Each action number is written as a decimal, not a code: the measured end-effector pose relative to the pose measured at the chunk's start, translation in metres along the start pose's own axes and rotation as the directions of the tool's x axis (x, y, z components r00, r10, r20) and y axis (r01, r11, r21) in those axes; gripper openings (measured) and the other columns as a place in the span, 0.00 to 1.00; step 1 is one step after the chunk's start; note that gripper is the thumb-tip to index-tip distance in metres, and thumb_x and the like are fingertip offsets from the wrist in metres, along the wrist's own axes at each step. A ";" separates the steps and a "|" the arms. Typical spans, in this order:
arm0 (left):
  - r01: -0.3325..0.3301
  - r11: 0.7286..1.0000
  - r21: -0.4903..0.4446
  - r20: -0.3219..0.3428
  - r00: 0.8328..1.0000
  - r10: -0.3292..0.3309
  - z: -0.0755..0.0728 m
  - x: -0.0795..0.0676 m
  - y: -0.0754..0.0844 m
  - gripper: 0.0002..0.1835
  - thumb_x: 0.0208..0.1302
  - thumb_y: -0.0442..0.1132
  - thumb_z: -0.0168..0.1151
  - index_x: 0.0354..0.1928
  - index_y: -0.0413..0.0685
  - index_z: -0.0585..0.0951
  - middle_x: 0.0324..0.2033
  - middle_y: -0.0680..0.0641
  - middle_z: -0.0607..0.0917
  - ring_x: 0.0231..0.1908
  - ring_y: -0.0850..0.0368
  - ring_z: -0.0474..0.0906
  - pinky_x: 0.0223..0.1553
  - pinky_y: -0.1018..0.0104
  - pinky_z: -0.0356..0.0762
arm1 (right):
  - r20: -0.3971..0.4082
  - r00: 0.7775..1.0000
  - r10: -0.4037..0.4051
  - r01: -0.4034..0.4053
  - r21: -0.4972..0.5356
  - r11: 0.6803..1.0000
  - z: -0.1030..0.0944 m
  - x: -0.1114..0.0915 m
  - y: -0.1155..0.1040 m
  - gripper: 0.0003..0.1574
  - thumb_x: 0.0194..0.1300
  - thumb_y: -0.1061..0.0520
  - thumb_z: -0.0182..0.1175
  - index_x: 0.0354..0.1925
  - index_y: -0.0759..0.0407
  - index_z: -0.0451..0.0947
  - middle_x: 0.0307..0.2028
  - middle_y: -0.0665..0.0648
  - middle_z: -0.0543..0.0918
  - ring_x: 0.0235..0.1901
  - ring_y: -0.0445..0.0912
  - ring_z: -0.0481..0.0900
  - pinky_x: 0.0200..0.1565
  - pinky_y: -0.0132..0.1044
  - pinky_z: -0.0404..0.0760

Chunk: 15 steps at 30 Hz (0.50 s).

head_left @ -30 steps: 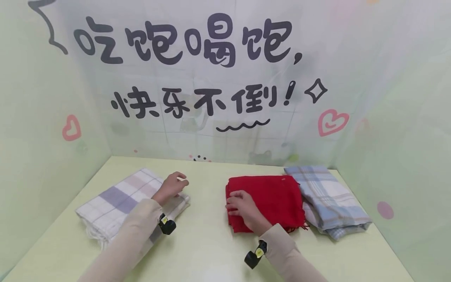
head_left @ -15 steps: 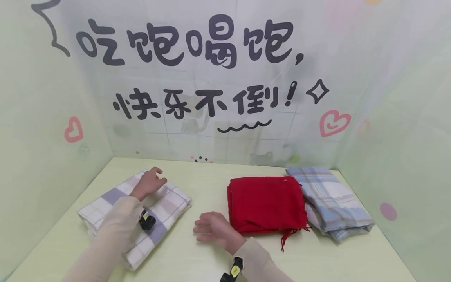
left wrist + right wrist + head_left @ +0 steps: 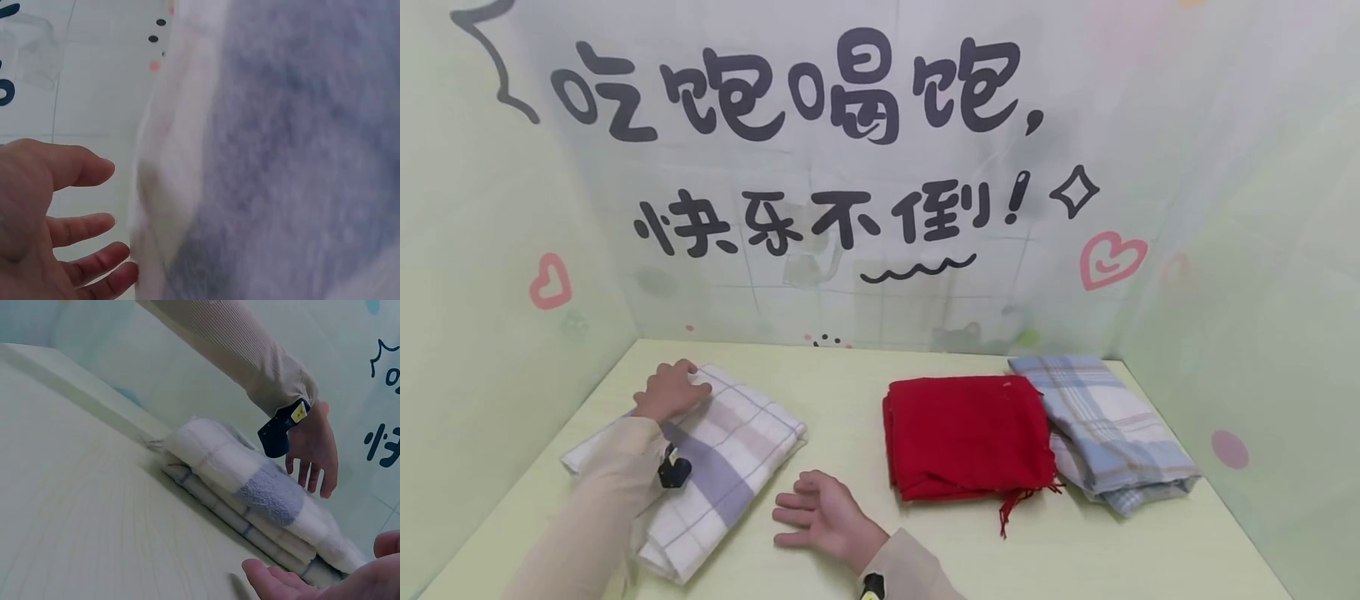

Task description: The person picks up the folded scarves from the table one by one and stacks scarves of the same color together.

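Observation:
A white and purple checked scarf (image 3: 737, 433) lies folded in layers on the left of the table. My left hand (image 3: 670, 392) is over its far left part, with the forearm hiding some of the cloth. In the left wrist view, the thumb and fingers (image 3: 87, 261) are loosely bent beside the scarf's edge, with nothing between them. My right hand (image 3: 831, 521) hovers over the table just right of the scarf's near end, palm turned up and fingers spread. The right wrist view shows the scarf's stacked layers (image 3: 250, 494) from the side.
A folded red scarf (image 3: 966, 437) with fringe lies right of the middle. A blue and white plaid scarf (image 3: 1108, 425) sits beside it, partly under or behind it. Printed cloth walls (image 3: 880, 308) enclose the table (image 3: 1075, 558) at the back and sides.
The checked scarf's right part has been folded over toward the front. My left hand has moved left across it. My right hand has left the red scarf and moved left and nearer.

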State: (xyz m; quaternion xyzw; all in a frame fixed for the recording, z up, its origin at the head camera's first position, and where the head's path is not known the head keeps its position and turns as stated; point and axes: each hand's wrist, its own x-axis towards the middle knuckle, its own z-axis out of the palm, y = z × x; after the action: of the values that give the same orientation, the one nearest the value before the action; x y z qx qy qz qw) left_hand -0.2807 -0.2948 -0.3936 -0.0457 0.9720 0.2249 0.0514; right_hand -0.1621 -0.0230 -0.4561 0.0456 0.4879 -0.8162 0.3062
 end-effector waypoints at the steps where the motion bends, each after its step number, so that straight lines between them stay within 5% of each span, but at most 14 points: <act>1: 0.005 1.000 0.009 0.001 1.000 -0.005 -0.001 0.002 -0.004 0.33 0.60 0.48 0.48 0.60 0.28 0.61 0.54 0.19 0.61 0.54 0.19 0.59 0.46 0.27 0.58 | 0.003 1.000 0.001 -0.001 0.010 1.000 0.002 0.000 0.001 0.42 0.69 0.49 0.45 0.64 0.83 0.50 0.59 0.81 0.68 0.61 0.70 0.67 0.55 0.67 0.69; 7: 0.052 0.998 0.045 0.011 0.999 -0.052 -0.005 0.007 -0.028 0.38 0.58 0.53 0.50 0.60 0.27 0.59 0.54 0.18 0.61 0.53 0.18 0.58 0.45 0.28 0.59 | 0.025 1.000 0.007 -0.008 0.057 0.998 0.011 0.002 0.006 0.43 0.69 0.47 0.45 0.64 0.83 0.50 0.58 0.81 0.68 0.61 0.71 0.66 0.55 0.69 0.67; 15: 0.124 0.991 0.047 0.162 0.978 -0.130 0.000 0.007 -0.044 0.50 0.64 0.66 0.42 0.64 0.22 0.51 0.61 0.19 0.59 0.57 0.22 0.63 0.49 0.29 0.60 | 0.046 0.999 0.023 -0.028 0.094 0.995 0.023 0.008 0.014 0.44 0.68 0.47 0.46 0.63 0.83 0.49 0.58 0.83 0.66 0.61 0.72 0.65 0.55 0.72 0.64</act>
State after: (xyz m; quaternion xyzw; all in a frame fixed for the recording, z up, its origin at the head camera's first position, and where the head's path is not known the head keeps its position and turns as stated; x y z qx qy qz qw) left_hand -0.2830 -0.3345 -0.4130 -0.0880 0.9635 0.2061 0.1465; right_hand -0.1563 -0.0502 -0.4577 0.0480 0.4408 -0.8353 0.3249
